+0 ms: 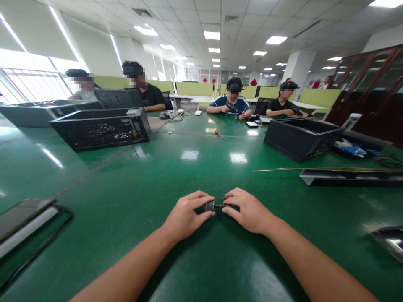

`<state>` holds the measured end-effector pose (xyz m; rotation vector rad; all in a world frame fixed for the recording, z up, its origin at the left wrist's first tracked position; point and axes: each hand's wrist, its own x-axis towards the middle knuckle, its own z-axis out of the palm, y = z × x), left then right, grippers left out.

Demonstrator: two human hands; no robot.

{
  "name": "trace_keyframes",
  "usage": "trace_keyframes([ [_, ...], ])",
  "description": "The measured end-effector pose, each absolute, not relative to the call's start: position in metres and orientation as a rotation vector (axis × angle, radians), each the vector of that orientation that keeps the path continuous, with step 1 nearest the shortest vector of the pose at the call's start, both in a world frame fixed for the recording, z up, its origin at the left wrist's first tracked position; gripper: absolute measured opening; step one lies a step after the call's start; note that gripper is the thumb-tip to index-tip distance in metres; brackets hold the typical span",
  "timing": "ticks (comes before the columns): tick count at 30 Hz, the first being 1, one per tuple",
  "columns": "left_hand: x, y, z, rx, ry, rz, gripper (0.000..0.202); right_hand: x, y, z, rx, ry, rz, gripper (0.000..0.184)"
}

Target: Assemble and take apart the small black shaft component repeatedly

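Just above the green tabletop (201, 180), a small dark cylinder with a thin shaft (210, 206) lies crosswise between my two hands. Its thick end is in the fingers and thumb of my left hand (188, 214). The fingertips of my right hand (247, 210) close around the far end of the thin shaft. Its exact kind is too small to make out, and both ends are partly hidden by fingers.
Black computer cases stand at the left (103, 132) and right (299, 138). A red screwdriver (218, 133) lies mid-table. Thin rods (273, 169) and a long dark metal piece (349, 178) lie at right; a black cable (44, 247) is at left. Several people sit across the table.
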<state>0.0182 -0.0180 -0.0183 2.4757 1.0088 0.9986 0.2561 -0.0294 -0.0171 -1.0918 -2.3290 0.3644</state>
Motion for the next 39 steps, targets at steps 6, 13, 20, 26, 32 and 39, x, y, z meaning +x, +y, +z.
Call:
trace_keyframes([
  [6, 0.0174, -0.0184, -0.0174, 2.482, 1.014, 0.999, 0.031, 0.2571, -0.0289, -0.0182, -1.077, -2.320, 0.366, 0.020],
  [13, 0.0178, -0.0178, -0.0162, 2.498, 1.023, 1.012, 0.031, 0.2582, -0.0288, -0.0165, -1.076, -2.329, 0.355, 0.021],
  [20, 0.0175, -0.0181, -0.0163, 2.501, 1.027, 1.015, 0.030, 0.2597, -0.0270, -0.0175, -1.085, -2.335, 0.351, 0.022],
  [26, 0.0166, -0.0170, -0.0180, 2.507, 1.028, 1.028, 0.030, 0.2597, -0.0265, -0.0169, -1.077, -2.343, 0.351, 0.022],
  [32, 0.0166, -0.0167, -0.0178, 2.514, 1.032, 1.038, 0.028, 0.2602, -0.0263, -0.0170, -1.080, -2.331, 0.352, 0.021],
  [39, 0.0162, -0.0173, -0.0162, 2.509, 1.028, 1.053, 0.028, 0.2612, -0.0260, -0.0170, -1.072, -2.329, 0.347, 0.022],
])
